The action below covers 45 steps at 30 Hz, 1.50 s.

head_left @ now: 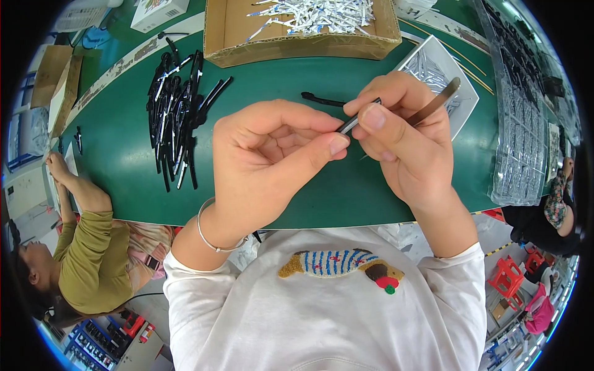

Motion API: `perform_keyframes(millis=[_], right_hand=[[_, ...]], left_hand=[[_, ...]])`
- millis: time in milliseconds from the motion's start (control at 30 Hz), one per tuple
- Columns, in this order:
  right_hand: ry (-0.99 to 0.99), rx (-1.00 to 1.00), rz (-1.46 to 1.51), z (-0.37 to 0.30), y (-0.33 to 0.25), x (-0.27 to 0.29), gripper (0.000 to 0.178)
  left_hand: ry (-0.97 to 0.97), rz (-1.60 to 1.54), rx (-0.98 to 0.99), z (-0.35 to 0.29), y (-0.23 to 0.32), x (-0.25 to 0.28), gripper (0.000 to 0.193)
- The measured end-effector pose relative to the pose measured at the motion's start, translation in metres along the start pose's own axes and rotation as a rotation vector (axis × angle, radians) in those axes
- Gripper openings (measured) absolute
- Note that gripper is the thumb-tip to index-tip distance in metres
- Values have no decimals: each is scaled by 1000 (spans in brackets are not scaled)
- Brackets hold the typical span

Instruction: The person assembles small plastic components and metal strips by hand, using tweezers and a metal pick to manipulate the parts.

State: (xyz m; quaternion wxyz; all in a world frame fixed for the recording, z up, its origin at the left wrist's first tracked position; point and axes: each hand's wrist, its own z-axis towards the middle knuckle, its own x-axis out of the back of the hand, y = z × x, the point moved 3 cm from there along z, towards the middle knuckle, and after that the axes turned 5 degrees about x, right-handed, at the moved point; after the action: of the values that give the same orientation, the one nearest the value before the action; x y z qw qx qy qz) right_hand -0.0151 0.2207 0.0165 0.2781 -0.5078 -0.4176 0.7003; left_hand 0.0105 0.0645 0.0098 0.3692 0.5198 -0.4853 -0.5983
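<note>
A slim black strip-shaped part with a silvery face is held level between both hands above the green table. My left hand is closed, pinching the strip's left end between thumb and forefinger. Thumb and forefinger of my right hand pinch its other end. Tucked in that same hand is a metal tool that looks like tweezers, its rounded end pointing up and right; its middle is hidden by the fingers. Just behind the hands lies a single black part. To the left is a loose pile of similar black parts.
A cardboard box with many white-and-blue strips stands at the back. Behind my right hand is a white tray of clear pieces. Clear plastic trays line the right edge. A co-worker sits at the left.
</note>
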Motion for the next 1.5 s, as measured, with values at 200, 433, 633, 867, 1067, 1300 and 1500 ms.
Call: perform_keyframes(millis=[200, 433, 633, 867, 1067, 1300, 1500], right_hand=[[49, -15, -59, -3, 1, -5, 15], [3, -82, -7, -3, 4, 3, 16], [54, -99, 2, -5, 12, -4, 12], [6, -80, 75, -7, 18, 2, 9], [3, -99, 98, -6, 18, 4, 8], [38, -159, 45, -5, 15, 5, 11], [55, -154, 117, -4, 10, 9, 18]], left_hand=[[40, 19, -18, -2, 2, -1, 12], [41, -54, 44, -1, 3, -4, 10], [66, -149, 60, -1, 1, -2, 9], [59, 35, -68, -3, 1, -3, 11], [50, 114, -89, -3, 1, -3, 11], [48, 168, -126, -3, 1, -5, 12], [52, 113, -75, -5, 0, -5, 13]])
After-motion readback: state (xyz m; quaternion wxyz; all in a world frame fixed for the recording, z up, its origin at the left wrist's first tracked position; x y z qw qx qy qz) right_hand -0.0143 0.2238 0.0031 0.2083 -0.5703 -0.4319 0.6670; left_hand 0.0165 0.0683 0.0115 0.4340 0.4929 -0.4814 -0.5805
